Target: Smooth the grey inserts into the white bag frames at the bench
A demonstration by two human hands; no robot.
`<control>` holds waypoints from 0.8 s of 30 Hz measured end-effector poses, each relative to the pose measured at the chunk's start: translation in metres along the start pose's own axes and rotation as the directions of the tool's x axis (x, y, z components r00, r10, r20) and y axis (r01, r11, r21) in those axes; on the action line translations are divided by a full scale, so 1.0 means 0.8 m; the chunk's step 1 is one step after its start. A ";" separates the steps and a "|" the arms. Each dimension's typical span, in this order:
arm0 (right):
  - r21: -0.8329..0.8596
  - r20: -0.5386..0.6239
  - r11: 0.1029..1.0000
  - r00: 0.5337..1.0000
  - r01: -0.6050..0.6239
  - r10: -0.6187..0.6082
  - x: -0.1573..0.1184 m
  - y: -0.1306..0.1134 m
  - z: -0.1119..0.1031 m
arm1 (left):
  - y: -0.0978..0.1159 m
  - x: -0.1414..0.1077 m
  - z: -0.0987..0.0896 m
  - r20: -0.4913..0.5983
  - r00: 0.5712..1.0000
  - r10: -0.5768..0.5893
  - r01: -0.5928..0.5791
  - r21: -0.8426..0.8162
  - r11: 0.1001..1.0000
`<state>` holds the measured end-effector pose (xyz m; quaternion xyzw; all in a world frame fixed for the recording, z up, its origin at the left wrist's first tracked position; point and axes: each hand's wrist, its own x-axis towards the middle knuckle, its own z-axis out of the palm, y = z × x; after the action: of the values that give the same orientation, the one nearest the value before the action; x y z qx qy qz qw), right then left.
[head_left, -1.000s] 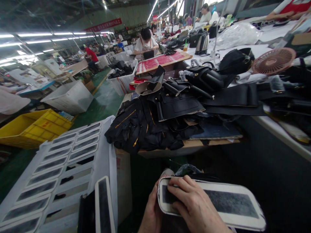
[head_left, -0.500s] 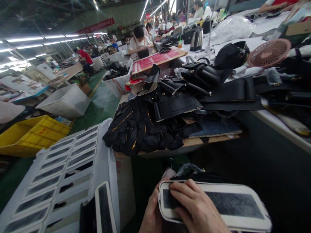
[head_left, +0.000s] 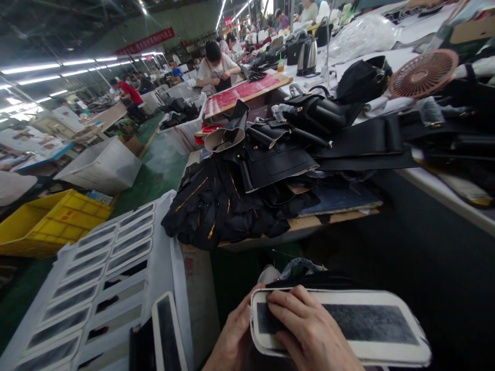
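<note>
In the head view, a long bag bottom panel [head_left: 375, 322] with rounded corners lies across the lower right, off-white with a dark rectangle along its middle. My left hand [head_left: 235, 330] grips its left end from the side and beneath; the fingers behind it are partly hidden. My right hand [head_left: 305, 324] rests on its upper face, fingers lying over the dark strip and thumb apart. Black bag material [head_left: 309, 281] with a plastic-wrapped handle [head_left: 299, 265] shows just behind the panel. To the left, a similar panel [head_left: 169, 332] stands tilted.
On the left, a white sheet-covered surface [head_left: 162, 247] carries rows of similar panels [head_left: 129, 255]. Ahead, black zippered pieces [head_left: 204, 206] and bag parts [head_left: 278, 165] are heaped on a table. A pink fan [head_left: 423, 74] stands right; a yellow crate [head_left: 58, 221] and co-worker [head_left: 216, 67] are farther off.
The view has shifted slightly. Both hands keep nearly the same place on the panel, with my left wrist a little farther left.
</note>
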<state>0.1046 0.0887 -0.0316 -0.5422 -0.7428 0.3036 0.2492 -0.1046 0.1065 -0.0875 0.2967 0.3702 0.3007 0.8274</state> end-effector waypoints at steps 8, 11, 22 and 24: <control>-0.024 -0.011 0.999 1.000 0.027 -0.027 0.002 -0.003 0.001 | 0.017 -0.005 0.001 -0.077 0.997 0.017 0.011 0.350 0.937; -0.031 -0.015 0.999 0.999 0.029 -0.030 0.001 -0.003 0.002 | 0.020 -0.005 0.006 -0.089 0.996 0.026 0.013 0.410 0.912; -0.068 -0.045 0.994 0.995 0.084 -0.087 0.001 -0.003 0.004 | 0.025 -0.010 0.026 -0.198 0.979 0.056 0.050 0.495 0.868; -0.083 -0.060 0.991 0.992 0.106 -0.111 0.001 0.000 0.005 | 0.022 -0.011 0.028 -0.235 0.969 0.079 0.038 0.456 0.889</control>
<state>0.1017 0.0886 -0.0340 -0.5200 -0.7743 0.2420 0.2674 -0.0968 0.1053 -0.0591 0.4469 0.5274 0.2486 0.6785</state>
